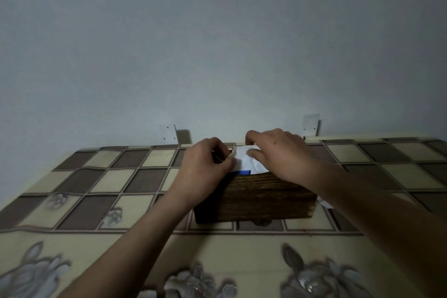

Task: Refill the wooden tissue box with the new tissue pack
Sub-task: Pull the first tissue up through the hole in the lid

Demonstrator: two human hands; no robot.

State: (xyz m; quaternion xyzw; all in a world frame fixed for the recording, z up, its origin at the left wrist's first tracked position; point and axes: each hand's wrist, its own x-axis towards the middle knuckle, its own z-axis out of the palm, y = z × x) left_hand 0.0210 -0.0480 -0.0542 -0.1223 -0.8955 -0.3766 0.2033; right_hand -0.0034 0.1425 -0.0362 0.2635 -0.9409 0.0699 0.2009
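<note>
On the checked tablecloth (145, 178), near the wall, the wooden tissue box (263, 197) stands with the tissue pack (245, 172) seated in its open top, a blue edge showing. The left hand (205, 162) pinches the white tissue sheet (244, 158) at its left edge; the right hand (280, 152) presses down on it with curled fingers. Judged step: freeing the first sheet. Pull gently upward, keeping the pack level and the box steady, to avoid tearing.

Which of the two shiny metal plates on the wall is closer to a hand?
The right metal plate, just behind the right hand. The left metal plate stands clear of the left hand.
</note>
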